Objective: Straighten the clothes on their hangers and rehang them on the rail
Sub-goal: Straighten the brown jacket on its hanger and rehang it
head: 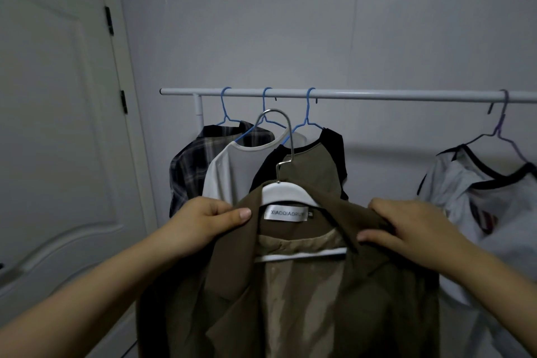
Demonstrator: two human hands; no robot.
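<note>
Both hands raised – L hand [207, 219], R hand [406, 227] pinching brown jacket [232, 285] shoulders

We hold a jacket [290, 299] on its hanger [286, 193] in front of the rail [348, 94], hook below rail level, not on it. Left hand [203, 221] grips the jacket's L shoulder, right hand [406, 227] its R shoulder, collar label [286, 213] between them. Behind the jacket, 3 garments hang at the rail's L end, L to R: checked shirt [189, 166], plain tee [232, 171], two-tone tee [319, 166], each overlapping the next. Well apart, at far R, a trimmed tee [465, 183] hangs. Door [52, 125] at L, wall [290, 23] behind all.
</note>
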